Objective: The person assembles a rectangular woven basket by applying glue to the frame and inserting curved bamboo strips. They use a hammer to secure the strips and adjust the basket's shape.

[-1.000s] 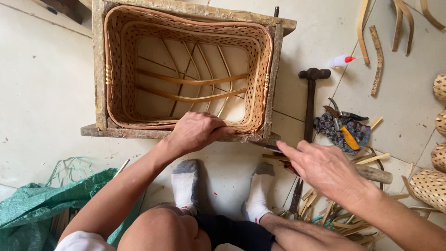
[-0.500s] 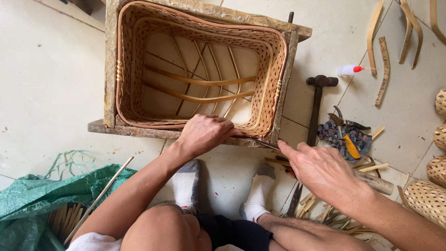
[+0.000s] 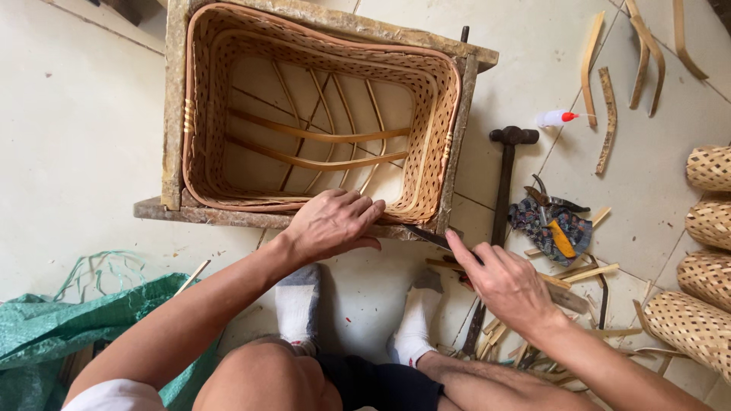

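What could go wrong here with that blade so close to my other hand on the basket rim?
The right hand guides a dark blade toward the basket rim, right beside the left hand fingers pressing there; a slip could cut them. The blade might also nick or split the woven rim. Loose bamboo offcuts and a hammer lie close by the socked feet, so shifting could mean stepping on something sharp.

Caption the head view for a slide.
Left hand on a woven basket in a wooden frame; right hand nearby.

Left hand [image 3: 333, 223] flat, palm down; right hand [image 3: 502, 283] loosely curled, forefinger extended.
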